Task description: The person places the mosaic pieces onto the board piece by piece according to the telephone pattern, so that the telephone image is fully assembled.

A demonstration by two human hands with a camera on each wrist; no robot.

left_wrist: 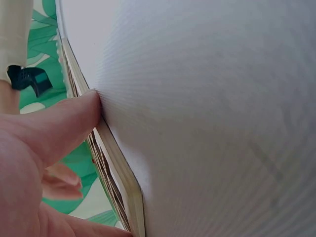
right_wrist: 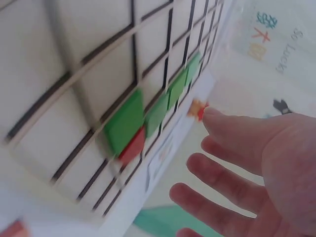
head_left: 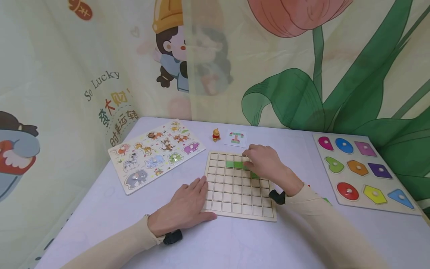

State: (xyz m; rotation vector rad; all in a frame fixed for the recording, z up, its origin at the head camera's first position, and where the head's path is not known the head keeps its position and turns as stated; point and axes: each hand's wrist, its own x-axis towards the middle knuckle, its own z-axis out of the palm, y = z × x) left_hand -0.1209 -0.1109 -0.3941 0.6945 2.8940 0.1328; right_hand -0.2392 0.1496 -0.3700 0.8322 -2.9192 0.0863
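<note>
A wooden grid board [head_left: 235, 188] lies mid-tabletop [head_left: 117, 209], set in from the front edge. Its cells hold 4 green tiles [right_wrist: 157, 115] and 1 red tile [right_wrist: 132, 146], grouped toward its far side. The left hand [head_left: 188, 205] is open, fingers extended against the board's left side, thumb touching its near side. The right hand [head_left: 265, 160] hovers over the far part of the board, fingers loosely spread and gripping nothing visible. Near the tabletop's back edge stand a bear figurine [head_left: 216, 135] and, beside it, a pattern card [head_left: 236, 138]. An animal puzzle [head_left: 168, 168] lies toward the back-left corner; a shape puzzle [head_left: 340, 177] lies along the right edge.
</note>
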